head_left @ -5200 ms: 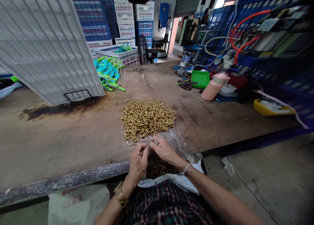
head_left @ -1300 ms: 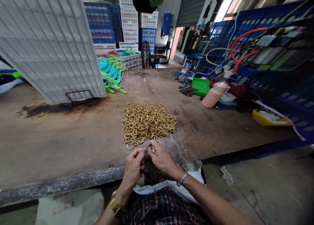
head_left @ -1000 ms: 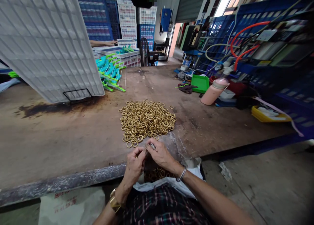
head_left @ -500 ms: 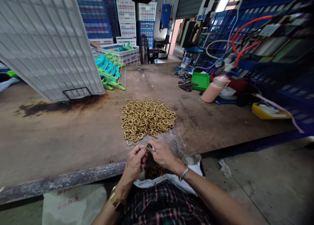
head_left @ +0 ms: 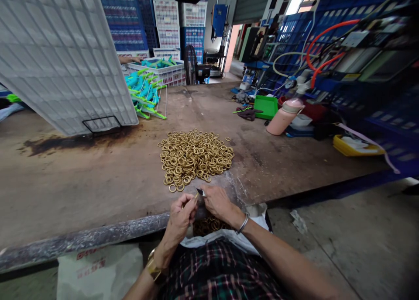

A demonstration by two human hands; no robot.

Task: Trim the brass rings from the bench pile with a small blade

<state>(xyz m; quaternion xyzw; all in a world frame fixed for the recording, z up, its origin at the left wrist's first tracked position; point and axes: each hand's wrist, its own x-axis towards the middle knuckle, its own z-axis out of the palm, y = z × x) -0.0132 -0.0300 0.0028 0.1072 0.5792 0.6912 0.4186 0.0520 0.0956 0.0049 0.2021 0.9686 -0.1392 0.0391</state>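
My left hand (head_left: pixel 180 212) pinches a gold ring (head_left: pixel 197 196) at its fingertips, near the table's front edge. Close beside it on the right, my right hand (head_left: pixel 216 200) is closed around a small tool with a dark pointed tip (head_left: pixel 200 191), which points toward the ring. Beyond both hands a heap of gold rings (head_left: pixel 196 156) lies on the brown table (head_left: pixel 131 177). Below my hands an open white bag (head_left: pixel 258 217) on my lap holds darker rings (head_left: pixel 211 225).
A large white ribbed panel (head_left: pixel 72 60) leans at the left, beside teal and green plastic parts (head_left: pixel 145 94). On the right are a green tray (head_left: pixel 266 107), a pink bottle (head_left: pixel 283 118) and a yellow tray (head_left: pixel 355 147). Another person's hand (head_left: pixel 132 60) reaches to a crate behind.
The dark tool tip in my right hand now shows clearly, slightly apart from my left fingers. At the back, the other person's hand has moved right over the crate.
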